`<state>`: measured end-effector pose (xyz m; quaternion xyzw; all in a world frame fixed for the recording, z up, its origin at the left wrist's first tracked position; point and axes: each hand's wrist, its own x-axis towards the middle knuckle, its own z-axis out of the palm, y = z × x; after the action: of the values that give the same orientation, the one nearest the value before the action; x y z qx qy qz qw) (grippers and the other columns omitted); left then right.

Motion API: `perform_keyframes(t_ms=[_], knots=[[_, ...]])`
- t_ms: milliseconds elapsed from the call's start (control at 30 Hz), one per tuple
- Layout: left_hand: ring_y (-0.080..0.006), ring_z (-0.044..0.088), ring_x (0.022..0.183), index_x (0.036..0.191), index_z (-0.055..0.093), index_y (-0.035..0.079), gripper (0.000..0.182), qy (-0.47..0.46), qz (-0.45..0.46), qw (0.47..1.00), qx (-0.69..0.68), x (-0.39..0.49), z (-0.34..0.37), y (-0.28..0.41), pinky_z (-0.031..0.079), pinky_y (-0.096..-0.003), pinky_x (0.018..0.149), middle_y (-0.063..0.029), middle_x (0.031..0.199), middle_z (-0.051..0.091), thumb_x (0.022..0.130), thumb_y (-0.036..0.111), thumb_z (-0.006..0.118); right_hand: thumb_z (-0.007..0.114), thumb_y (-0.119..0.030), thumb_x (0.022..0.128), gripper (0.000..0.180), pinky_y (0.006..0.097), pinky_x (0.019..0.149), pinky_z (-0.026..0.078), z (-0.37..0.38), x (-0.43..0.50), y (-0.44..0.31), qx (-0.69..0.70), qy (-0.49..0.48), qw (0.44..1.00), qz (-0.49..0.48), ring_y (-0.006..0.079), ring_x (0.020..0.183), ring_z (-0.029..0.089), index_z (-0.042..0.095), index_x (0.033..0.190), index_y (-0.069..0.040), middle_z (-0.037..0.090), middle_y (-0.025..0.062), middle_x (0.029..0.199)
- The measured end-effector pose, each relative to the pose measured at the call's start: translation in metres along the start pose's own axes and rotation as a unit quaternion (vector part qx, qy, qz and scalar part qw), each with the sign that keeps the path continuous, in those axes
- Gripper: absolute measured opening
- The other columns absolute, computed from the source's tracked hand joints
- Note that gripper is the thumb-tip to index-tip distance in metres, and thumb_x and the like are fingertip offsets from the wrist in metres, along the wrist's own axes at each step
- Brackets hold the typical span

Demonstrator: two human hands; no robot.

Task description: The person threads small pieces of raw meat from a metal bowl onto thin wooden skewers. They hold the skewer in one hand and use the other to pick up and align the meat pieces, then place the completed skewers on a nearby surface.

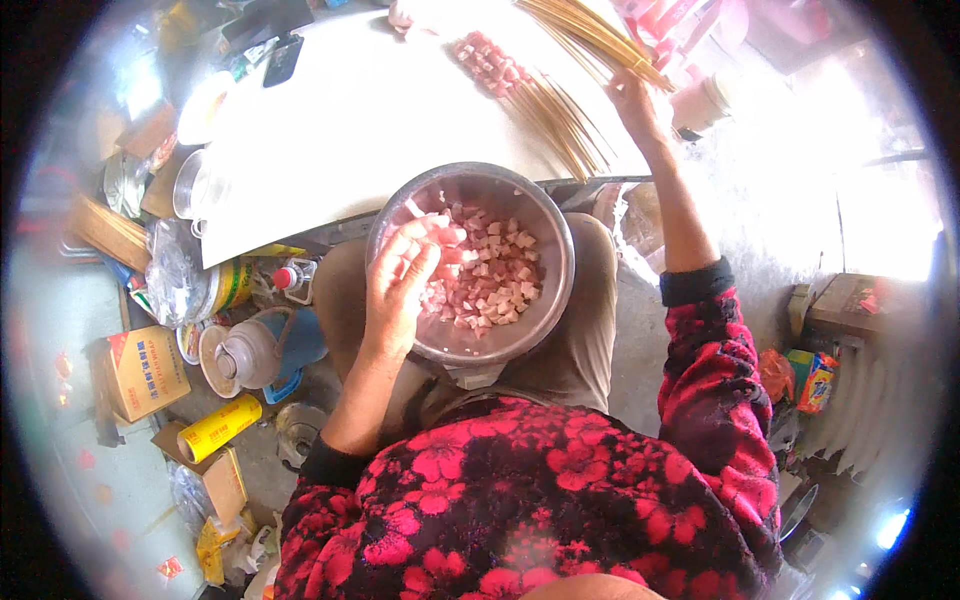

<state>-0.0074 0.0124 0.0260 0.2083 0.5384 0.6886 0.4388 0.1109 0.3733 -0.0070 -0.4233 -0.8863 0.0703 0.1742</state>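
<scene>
A steel bowl [551, 315] rests on my lap, holding diced pale pink meat [495, 262]. Over the bowl's left side is my left hand [405, 281], its fingers curled above the dice; whether a piece lies between them I cannot tell. At the table's right edge, my right hand [641, 109] grips the near end of a bundle of bamboo skewers [600, 37], which hides part of the fingers. Between the hands, on the white table [337, 142], several skewers [559, 124] lie side by side with meat cubes [487, 64] threaded on their far ends.
A dark phone [283, 61] lies at the table's far left. Left of my legs stand a blue-and-grey vacuum flask [259, 349], a red-capped plastic bottle [296, 279], a cardboard box [148, 371] and a yellow roll [221, 427]. A pink-white tub [701, 103] is beyond my right wrist.
</scene>
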Motion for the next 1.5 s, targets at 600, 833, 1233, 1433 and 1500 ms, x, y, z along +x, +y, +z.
perform_keyframes(t_ms=[600, 833, 1233, 1433, 1500], knots=[[-0.0259, 0.062, 0.068, 0.096, 0.058, 0.004, 0.016, 0.035, 0.150, 0.829, 0.538, 0.008, -0.039, 0.016, 0.049, -0.0318, 0.063, -0.0147, 0.080, 0.062, 0.082, 0.012, 0.055, 0.051, -0.008, 0.084, 0.014, 0.0261, 0.059, 0.046, 0.017, -0.016, 0.050, 0.072, -0.177, 0.967, -0.169, 0.0133, 0.066, 0.056, 0.063, 0.090, -0.004, 0.062, 0.0060, 0.075], [-0.0319, 0.061, 0.078, 0.095, 0.057, 0.005, 0.015, -0.049, 0.185, 0.742, 0.643, 0.022, -0.031, 0.020, 0.048, -0.0392, 0.066, -0.0149, 0.088, 0.061, 0.081, 0.010, 0.054, 0.055, -0.018, 0.085, 0.022, 0.0248, 0.051, 0.041, -0.045, -0.174, 0.016, 0.375, -0.048, 0.923, 0.075, 0.0104, 0.059, 0.049, 0.060, 0.100, -0.003, 0.056, -0.0011, 0.071], [-0.0257, 0.057, 0.090, 0.093, 0.060, 0.006, 0.018, -0.180, 0.282, 0.510, 0.792, 0.068, 0.007, -0.026, 0.048, -0.0376, 0.073, -0.0093, 0.084, 0.058, 0.077, 0.010, 0.053, 0.046, -0.022, 0.090, 0.023, 0.0183, 0.041, 0.020, -0.068, -0.266, -0.043, 0.619, -0.151, 0.742, 0.210, 0.0005, 0.044, 0.027, 0.059, 0.098, -0.004, 0.035, -0.0091, 0.053], [-0.0287, 0.058, 0.083, 0.088, 0.061, 0.008, 0.015, -0.205, 0.256, 0.583, 0.743, 0.070, -0.005, -0.018, 0.047, -0.0386, 0.069, -0.0093, 0.082, 0.057, 0.075, 0.012, 0.056, 0.046, -0.024, 0.091, 0.024, 0.0178, 0.040, 0.022, -0.068, -0.281, -0.047, 0.641, -0.179, 0.714, 0.217, 0.0003, 0.044, 0.030, 0.059, 0.095, -0.004, 0.037, -0.0090, 0.054], [-0.0297, 0.058, 0.081, 0.089, 0.061, 0.008, 0.015, -0.190, 0.251, 0.593, 0.741, 0.064, -0.014, -0.014, 0.047, -0.0389, 0.069, -0.0092, 0.083, 0.057, 0.076, 0.012, 0.056, 0.046, -0.024, 0.091, 0.024, 0.0177, 0.040, 0.023, -0.072, -0.284, -0.049, 0.636, -0.196, 0.710, 0.229, 0.0004, 0.045, 0.031, 0.059, 0.094, -0.004, 0.038, -0.0087, 0.054]])
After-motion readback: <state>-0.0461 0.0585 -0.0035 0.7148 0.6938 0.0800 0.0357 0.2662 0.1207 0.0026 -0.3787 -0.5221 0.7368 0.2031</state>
